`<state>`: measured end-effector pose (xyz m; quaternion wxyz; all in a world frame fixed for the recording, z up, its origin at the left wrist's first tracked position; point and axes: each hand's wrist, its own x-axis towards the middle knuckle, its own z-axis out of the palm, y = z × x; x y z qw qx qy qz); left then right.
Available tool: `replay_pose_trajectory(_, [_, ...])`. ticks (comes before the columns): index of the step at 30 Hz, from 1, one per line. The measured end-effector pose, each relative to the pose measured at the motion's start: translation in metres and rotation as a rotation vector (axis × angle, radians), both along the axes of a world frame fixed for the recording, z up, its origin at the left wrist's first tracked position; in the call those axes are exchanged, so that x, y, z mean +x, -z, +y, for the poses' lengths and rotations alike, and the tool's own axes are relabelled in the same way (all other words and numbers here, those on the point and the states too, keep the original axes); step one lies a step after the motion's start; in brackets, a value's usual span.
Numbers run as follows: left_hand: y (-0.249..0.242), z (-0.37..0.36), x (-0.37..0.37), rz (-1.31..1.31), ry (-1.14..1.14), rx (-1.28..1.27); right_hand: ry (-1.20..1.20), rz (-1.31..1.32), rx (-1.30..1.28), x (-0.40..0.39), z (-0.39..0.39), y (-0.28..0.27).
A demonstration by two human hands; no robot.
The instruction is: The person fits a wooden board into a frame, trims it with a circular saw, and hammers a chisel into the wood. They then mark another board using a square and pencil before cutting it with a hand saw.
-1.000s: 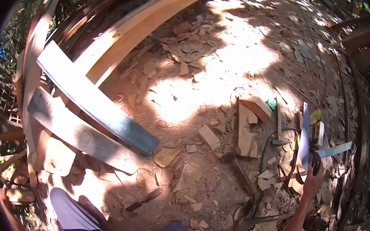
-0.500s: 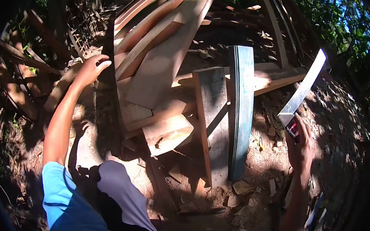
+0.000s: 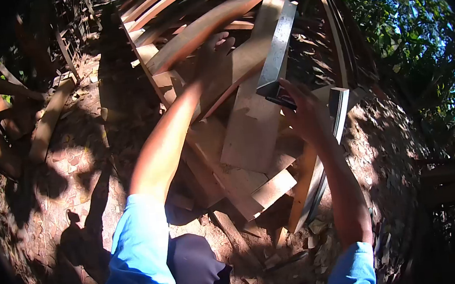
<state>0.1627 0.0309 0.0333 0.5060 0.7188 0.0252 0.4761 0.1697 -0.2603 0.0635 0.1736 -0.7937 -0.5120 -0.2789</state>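
Observation:
My right hand [image 3: 305,104] is closed round the dark and red handle of a try square [image 3: 278,46]. The wide metal blade points away from me and overlaps a broad flat plank [image 3: 249,131] in this view. Ahead and to the left, my left hand [image 3: 218,50] reaches over the stacked boards in shadow, fingers partly spread and nothing seen in them. Close beyond its fingertips runs a long curved board [image 3: 195,30]. Under my right forearm stand a brown timber piece [image 3: 304,189] and a dark-faced one with a pale edge [image 3: 339,110].
More curved boards [image 3: 170,5] lie at the back of the pile. A cut block end [image 3: 276,191] juts toward me. Wood offcuts [image 3: 230,229] and leaves litter the ground. At left lies a loose timber [image 3: 52,118], and trees [image 3: 396,21] stand at right.
My right hand has carried the try square left and forward over the pile. My left hand has moved right, over the boards. The view has turned left.

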Motion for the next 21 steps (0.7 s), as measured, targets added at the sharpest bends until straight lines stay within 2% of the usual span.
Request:
replay_pose_trajectory(4, [0.004, 0.016, 0.044, -0.016, 0.09, 0.024, 0.085, 0.03, -0.072, 0.003, 0.025, 0.007])
replay_pose_trajectory(9, [-0.01, -0.015, 0.026, 0.048, 0.081, 0.141, 0.065, 0.071, -0.049, 0.01, 0.026, 0.007])
replay_pose_trajectory(12, [-0.001, -0.03, 0.006, -0.035, 0.018, 0.239, 0.057, 0.077, -0.048, 0.013, 0.024, 0.003])
replay_pose_trajectory(16, [0.024, -0.039, -0.034, -0.035, -0.059, 0.66, 0.1, 0.074, -0.108, 0.005, 0.027, -0.009])
replay_pose_trajectory(21, [0.049, -0.023, -0.037, -0.081, 0.075, 0.37, 0.089, 0.063, -0.097, 0.008, 0.034, -0.003])
